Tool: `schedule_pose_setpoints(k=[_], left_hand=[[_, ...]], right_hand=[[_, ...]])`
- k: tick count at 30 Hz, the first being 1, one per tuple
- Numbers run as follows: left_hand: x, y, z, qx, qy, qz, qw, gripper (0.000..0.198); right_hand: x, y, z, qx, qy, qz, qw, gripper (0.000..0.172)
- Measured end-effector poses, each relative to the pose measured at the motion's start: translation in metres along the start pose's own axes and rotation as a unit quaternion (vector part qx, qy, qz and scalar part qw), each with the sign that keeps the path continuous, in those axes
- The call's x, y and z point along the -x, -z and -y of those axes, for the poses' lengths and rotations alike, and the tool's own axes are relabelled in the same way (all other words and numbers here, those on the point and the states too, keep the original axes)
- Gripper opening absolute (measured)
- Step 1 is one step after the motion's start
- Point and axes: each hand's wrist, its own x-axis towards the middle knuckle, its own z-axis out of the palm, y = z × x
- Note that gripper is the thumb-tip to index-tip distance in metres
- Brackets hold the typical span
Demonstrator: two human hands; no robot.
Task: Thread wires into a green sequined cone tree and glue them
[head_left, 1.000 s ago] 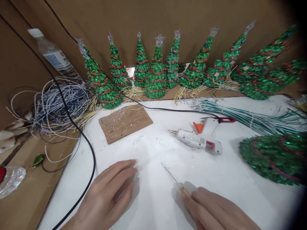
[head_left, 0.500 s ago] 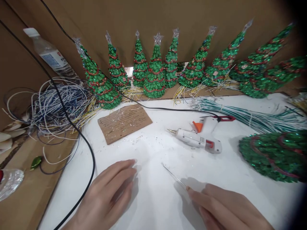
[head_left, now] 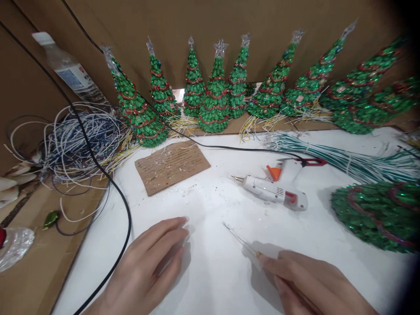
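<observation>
In the head view, my right hand is closed on a thin metal awl. Its handle is mostly hidden in my fingers, and the tip points up and left, close to the white tabletop. My left hand rests to the left of the awl with its fingers loosely curved and thumb apart, holding nothing. Beyond the awl, a white hot glue gun lies on its side, nozzle to the left. A green tinsel Christmas tree lies on the right, partly cut off by the view's edge.
Several small Christmas trees stand along the back. A brown cardboard piece, a tangle of wires, a bundle of green-white wires and red-handled scissors lie around. A black cable crosses the left side.
The view has shifted slightly, so the glue gun and trees appear a little farther right. My hands keep nearly the same pose, with the awl still in the right hand.
</observation>
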Motion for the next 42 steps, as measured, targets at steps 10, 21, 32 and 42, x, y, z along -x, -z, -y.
schedule_pose_setpoints(k=[10, 21, 32, 42], left_hand=[[0.001, -0.002, 0.0, 0.01, 0.016, 0.002, 1.0, 0.032], [-0.002, 0.0, 0.0, -0.003, 0.005, 0.002, 1.0, 0.031], [-0.002, 0.003, 0.0, -0.014, 0.003, 0.015, 1.0, 0.03], [-0.001, 0.002, 0.001, -0.013, 0.007, 0.014, 1.0, 0.031]], right_hand=[[0.005, -0.003, 0.0, 0.019, 0.01, 0.022, 1.0, 0.028], [-0.002, 0.0, 0.0, -0.007, -0.004, 0.018, 1.0, 0.028], [0.001, 0.001, -0.002, -0.015, -0.019, 0.006, 1.0, 0.028], [-0.001, 0.001, -0.001, -0.007, 0.001, -0.004, 1.0, 0.027]])
